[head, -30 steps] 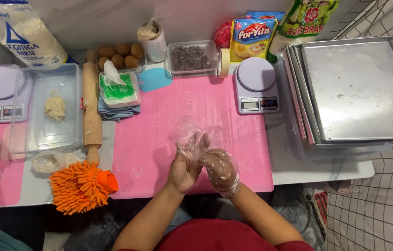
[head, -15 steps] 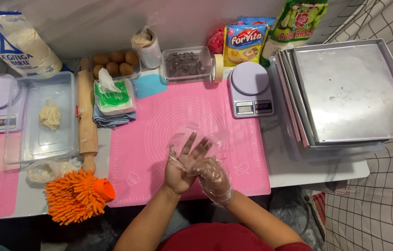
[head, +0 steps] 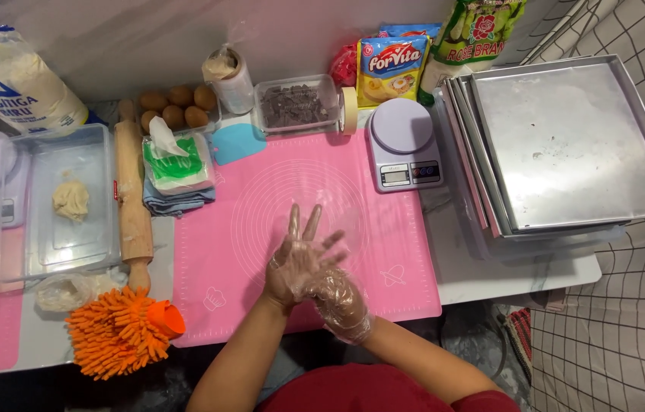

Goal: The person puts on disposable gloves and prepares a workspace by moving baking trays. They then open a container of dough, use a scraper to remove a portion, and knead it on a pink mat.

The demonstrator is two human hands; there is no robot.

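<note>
Your left hand [head: 301, 259], fingers spread apart inside clear plastic glove [head: 315, 248]; your gloved right hand [head: 335, 299] grips its wrist edge, above pink silicone mat [head: 261, 191]

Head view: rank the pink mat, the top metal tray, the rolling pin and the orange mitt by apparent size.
1. pink mat
2. top metal tray, not far behind
3. and 4. rolling pin and orange mitt: look alike in area, so unranked.

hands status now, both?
Left hand: open, fingers spread, clear plastic glove being pulled on.
Right hand: already gloved, at the left wrist; grip cannot be told.
</note>
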